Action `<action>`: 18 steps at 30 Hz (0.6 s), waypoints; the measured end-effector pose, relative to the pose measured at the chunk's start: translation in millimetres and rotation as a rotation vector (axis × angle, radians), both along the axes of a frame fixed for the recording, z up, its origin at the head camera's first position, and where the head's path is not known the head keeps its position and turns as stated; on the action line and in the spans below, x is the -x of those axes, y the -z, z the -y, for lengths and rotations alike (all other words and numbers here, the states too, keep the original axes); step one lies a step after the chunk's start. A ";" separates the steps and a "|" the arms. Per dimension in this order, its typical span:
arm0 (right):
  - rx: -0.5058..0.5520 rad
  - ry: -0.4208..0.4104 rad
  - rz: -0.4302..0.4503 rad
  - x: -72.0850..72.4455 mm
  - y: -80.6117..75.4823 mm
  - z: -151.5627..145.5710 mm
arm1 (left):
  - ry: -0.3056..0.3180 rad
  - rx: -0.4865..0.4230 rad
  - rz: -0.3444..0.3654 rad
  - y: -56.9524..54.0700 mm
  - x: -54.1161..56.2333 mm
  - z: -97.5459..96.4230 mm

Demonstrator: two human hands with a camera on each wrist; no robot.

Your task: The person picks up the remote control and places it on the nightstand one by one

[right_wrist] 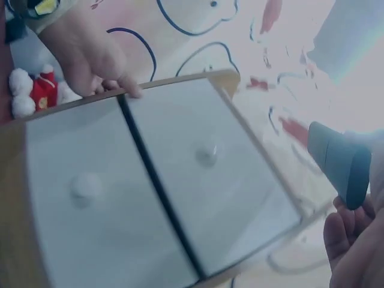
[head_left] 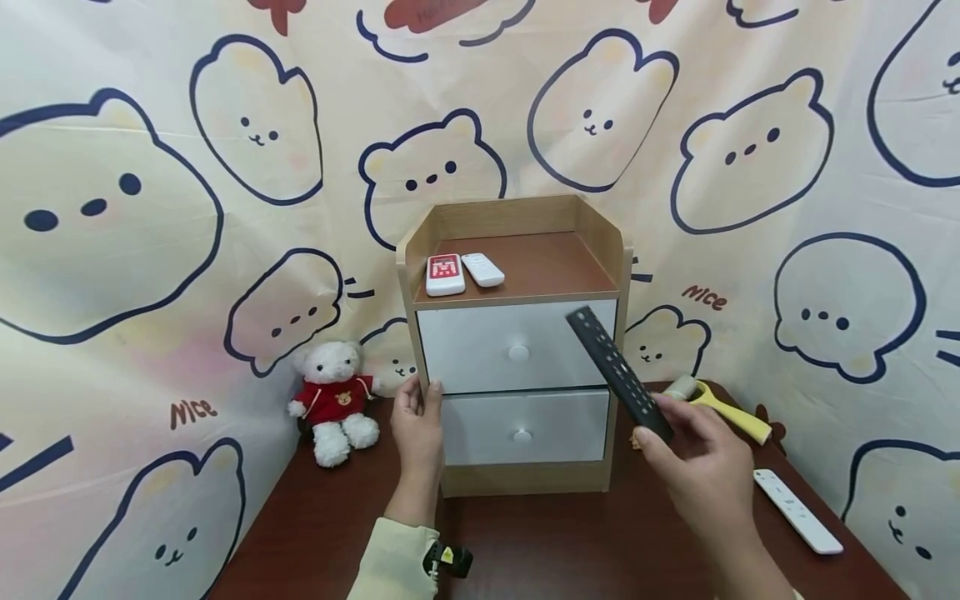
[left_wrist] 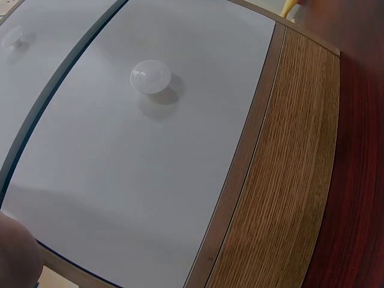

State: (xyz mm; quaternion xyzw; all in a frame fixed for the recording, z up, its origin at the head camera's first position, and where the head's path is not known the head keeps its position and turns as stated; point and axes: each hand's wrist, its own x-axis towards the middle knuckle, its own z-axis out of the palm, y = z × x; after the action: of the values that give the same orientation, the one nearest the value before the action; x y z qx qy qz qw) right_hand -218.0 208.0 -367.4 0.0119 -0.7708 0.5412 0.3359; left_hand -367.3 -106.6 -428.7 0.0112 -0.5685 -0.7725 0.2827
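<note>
My right hand (head_left: pixel 705 458) holds a black remote control (head_left: pixel 615 367) by its lower end, tilted, in front of the right part of a small two-drawer cabinet (head_left: pixel 525 479). In the right wrist view the remote (right_wrist: pixel 339 162) shows end-on. My left hand (head_left: pixel 418 429) grips the cabinet's left edge near the gap between the drawers, thumb on the front and fingers at the side. Both white drawers, upper (head_left: pixel 480 346) and lower (head_left: pixel 480 429), are closed, each with a round knob. On the cabinet's top lie a red-and-white remote (head_left: pixel 446 275) and a white remote (head_left: pixel 483 270).
A white plush bear (head_left: pixel 335 400) in a red top sits left of the cabinet on the dark red-brown table (head_left: pixel 555 542). Behind my right hand lies a yellow-handled roller (head_left: pixel 731 412), partly hidden. Another white remote (head_left: pixel 797 510) lies near the right edge. A patterned cloth hangs behind.
</note>
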 end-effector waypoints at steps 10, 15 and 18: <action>-0.179 0.053 -0.064 47.9 -83.1 46.2 | 0.006 0.009 0.002 1.4 -0.4 3.5; -0.223 0.049 -0.035 73.2 -109.9 62.8 | 0.008 0.021 0.003 2.8 -0.4 3.2; -0.273 0.068 -0.058 87.5 -117.4 72.2 | 0.007 0.022 0.006 1.7 -0.7 2.9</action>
State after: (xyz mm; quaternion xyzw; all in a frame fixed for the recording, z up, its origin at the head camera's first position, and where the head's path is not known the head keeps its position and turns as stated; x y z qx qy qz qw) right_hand -305.5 135.7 -250.0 0.0468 -0.8271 0.4191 0.3715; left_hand -366.6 -109.5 -430.5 0.0085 -0.5777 -0.7673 0.2783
